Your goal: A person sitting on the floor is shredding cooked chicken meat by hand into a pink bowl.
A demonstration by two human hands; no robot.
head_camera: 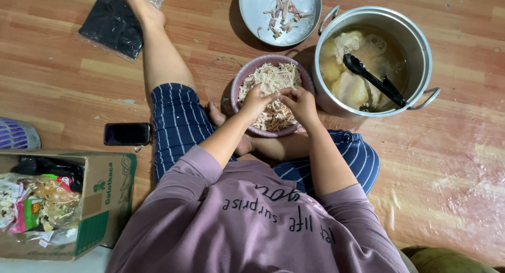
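Left hand (258,101) | right hand (299,100) | fingers pinch shredded chicken (271,78) (over bowl (238,86))

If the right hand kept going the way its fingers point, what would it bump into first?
Probably the left hand: the right hand points leftward at it, over the bowl of shredded meat.

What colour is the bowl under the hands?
Purple bowl, seen in the head view, filled with pale shredded meat.

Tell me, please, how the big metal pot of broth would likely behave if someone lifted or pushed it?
The metal pot is probably heavy, as broth and chicken pieces fill it. The liquid would likely slosh if shoved. The black tongs resting inside may slide or shift.
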